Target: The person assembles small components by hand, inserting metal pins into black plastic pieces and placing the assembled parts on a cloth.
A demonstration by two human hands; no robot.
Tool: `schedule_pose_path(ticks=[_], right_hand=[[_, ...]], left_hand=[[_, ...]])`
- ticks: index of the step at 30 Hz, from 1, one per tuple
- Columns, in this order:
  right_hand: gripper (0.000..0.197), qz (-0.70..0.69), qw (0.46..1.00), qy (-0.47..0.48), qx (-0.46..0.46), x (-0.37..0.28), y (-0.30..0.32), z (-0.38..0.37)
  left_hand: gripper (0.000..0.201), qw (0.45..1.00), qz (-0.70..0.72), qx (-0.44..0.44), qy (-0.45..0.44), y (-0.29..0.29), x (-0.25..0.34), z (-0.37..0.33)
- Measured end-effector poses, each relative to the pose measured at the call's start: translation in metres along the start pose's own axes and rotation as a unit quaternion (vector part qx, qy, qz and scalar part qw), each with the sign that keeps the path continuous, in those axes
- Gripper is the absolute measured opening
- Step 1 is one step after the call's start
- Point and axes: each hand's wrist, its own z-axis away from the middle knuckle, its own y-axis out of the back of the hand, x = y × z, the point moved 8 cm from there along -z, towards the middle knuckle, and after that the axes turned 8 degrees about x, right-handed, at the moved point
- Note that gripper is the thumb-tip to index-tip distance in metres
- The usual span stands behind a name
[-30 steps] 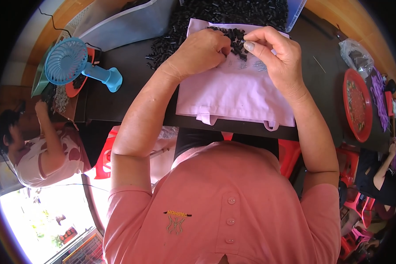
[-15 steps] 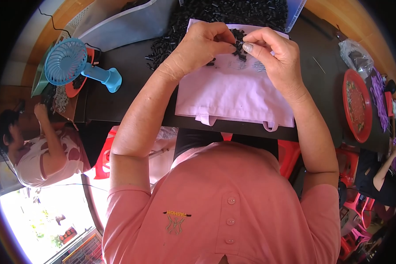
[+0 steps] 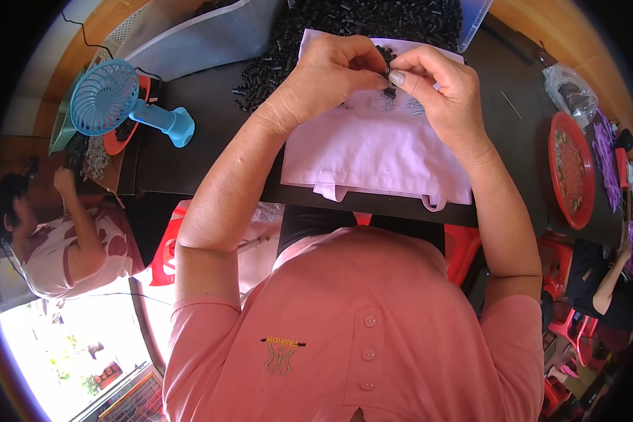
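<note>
My left hand [image 3: 334, 74] and my right hand [image 3: 439, 88] meet fingertip to fingertip above a lilac cloth bag [image 3: 376, 155] spread on the dark table. Thumb and fingers of the left hand pinch a small black part. The right thumb and forefinger are closed at that part's end; whatever tiny piece they grip is hidden. Under the fingertips lie a few loose black parts [image 3: 389, 92]. Small silvery pieces [image 3: 416, 107] are scattered on the bag close by the right thumb.
A large heap of black parts [image 3: 373, 17] lies behind the bag, beside a translucent bin [image 3: 204, 42]. At left stands a blue fan [image 3: 165, 121]. A red tray [image 3: 571, 169] and a plastic bag [image 3: 570, 91] sit at right. Other people [image 3: 81, 246] sit on both sides.
My left hand has shifted slightly right, bringing its fingertips closer to the right ones. My right hand stays nearly in place. The people at the sides have moved their arms a little.
</note>
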Motion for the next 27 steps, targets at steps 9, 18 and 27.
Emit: schedule_pose_path(ticks=[9, 18, 27], right_hand=[[0.007, 0.007, 1.000, 0.004, 0.000, -0.0010, -0.0003, 0.0004], [0.008, 0.002, 1.000, 0.003, -0.001, -0.0019, -0.0003, 0.0001], [0.008, 0.009, 1.000, 0.011, 0.004, -0.0015, 0.0017, -0.0003]], left_hand=[[0.014, 1.000, -0.004, -0.005, 0.003, -0.0017, -0.0019, 0.0002], [0.013, 1.000, -0.008, -0.001, 0.011, -0.0010, -0.0017, 0.0000], [0.014, 1.000, -0.014, 0.024, 0.000, 0.0042, -0.0026, -0.0031]])
